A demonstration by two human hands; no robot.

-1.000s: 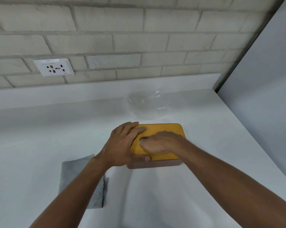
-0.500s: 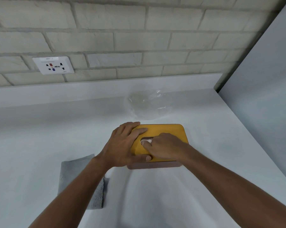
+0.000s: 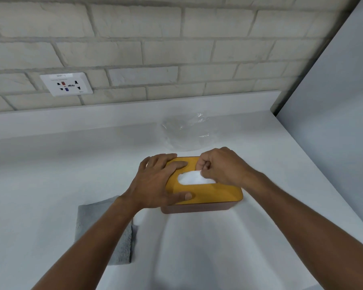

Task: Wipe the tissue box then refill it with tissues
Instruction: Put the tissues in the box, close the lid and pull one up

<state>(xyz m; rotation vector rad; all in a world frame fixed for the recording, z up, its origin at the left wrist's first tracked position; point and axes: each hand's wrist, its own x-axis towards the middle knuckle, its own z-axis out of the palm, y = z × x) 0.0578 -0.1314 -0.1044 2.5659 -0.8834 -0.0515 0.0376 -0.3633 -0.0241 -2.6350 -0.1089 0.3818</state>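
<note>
A person is working at a white counter (image 3: 51, 174), both bare forearms reaching in from the near edge. The tissue box (image 3: 197, 208) is sitting flat on the counter around the middle of the view, slightly right of centre, its brown base showing along the near side and its yellow lid (image 3: 218, 193) lying closed on top.

The left hand (image 3: 155, 185) is resting on the left part of the lid. Its fingers (image 3: 176, 165) are lying straight and flat across the far-left corner, while the thumb (image 3: 184, 196) is stretching along the lid's near edge, so the hand is pressing on the box rather than gripping it.

The right hand (image 3: 222, 168) is hovering over the far-right part of the lid with its fingers curled in. It is pinching a white tissue (image 3: 194, 178) that is showing through the oval opening (image 3: 181, 179) in the lid; the pinch is sitting at the right end of that opening.

A folded grey cloth (image 3: 122, 243) is lying on the counter to the near left of the box, partly under the left forearm and apart from the box. A crumpled clear plastic wrapper (image 3: 182, 132) is lying just beyond the far side of the box. Behind the counter a pale brick wall (image 3: 197, 49) is carrying a white socket (image 3: 66, 84) at the far left, and a plain grey panel (image 3: 333, 101) is closing off the right side.
</note>
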